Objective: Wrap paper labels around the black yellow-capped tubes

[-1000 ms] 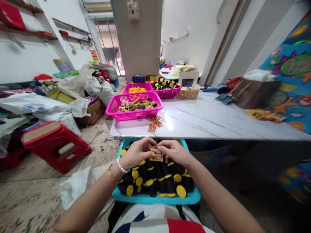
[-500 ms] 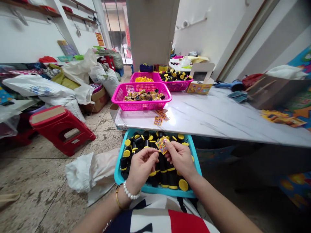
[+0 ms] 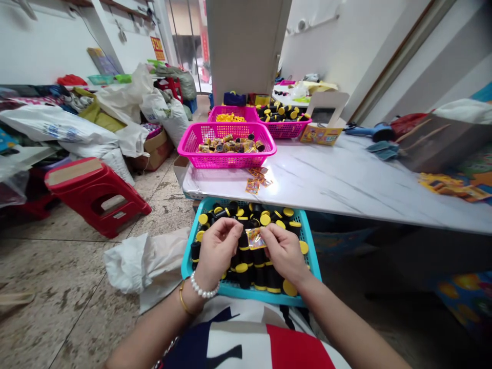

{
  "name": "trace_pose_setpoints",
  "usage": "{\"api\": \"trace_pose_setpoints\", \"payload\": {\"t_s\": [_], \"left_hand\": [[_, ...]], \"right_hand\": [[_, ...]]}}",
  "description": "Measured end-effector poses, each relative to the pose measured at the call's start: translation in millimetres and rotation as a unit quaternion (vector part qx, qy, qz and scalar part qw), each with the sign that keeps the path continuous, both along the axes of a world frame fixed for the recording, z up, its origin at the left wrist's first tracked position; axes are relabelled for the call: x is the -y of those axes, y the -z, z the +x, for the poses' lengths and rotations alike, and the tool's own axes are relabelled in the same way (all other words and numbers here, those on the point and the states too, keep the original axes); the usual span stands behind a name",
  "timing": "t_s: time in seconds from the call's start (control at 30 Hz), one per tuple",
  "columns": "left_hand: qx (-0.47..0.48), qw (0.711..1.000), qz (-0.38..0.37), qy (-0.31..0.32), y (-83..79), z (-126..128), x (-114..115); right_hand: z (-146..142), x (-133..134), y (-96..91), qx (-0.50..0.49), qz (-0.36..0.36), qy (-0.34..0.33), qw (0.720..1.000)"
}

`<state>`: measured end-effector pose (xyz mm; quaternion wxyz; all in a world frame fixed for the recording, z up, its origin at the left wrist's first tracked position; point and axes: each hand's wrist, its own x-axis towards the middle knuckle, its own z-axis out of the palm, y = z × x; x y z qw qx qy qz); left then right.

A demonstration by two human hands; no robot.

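The barred doorway (image 3: 187, 56) is overexposed, glare whitens the marbled tabletop (image 3: 326, 174), deep shadow lies beneath, and outer edges stretch and blur.

the small printed label (image 3: 255, 239), orange and yellow with a pale glare on its face, looks roughly rectangular and wider than tall. it is held up above the black cylinders (image 3: 243, 279), pinched at its 3 o'clock edge by the right hand (image 3: 285, 251); its 9 o'clock edge is near the left hand (image 3: 219, 251).
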<state>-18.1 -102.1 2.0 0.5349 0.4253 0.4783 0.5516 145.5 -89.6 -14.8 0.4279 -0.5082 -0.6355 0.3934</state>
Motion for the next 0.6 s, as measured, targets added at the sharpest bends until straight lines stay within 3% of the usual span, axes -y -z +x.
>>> {"api": "trace_pose_setpoints", "payload": {"t_s": [0.23,0.33,0.47,0.6], "left_hand": [[0.005,0.999,-0.02,0.024,6.7,0,18],[-0.022,0.999,-0.01,0.025,9.0,1,16],[-0.051,0.997,-0.002,0.056,9.3,0,11],[-0.016,0.995,-0.066,0.08,11.3,-6,6]], "right_hand": [[-2,6,3.7,-0.021,0.013,0.055,0.998],[-2,7,3.9,0.016,0.061,0.056,0.996],[-5,8,3.2,0.074,0.164,0.017,0.983],[-8,9,3.7,0.108,0.219,-0.041,0.969]]}}
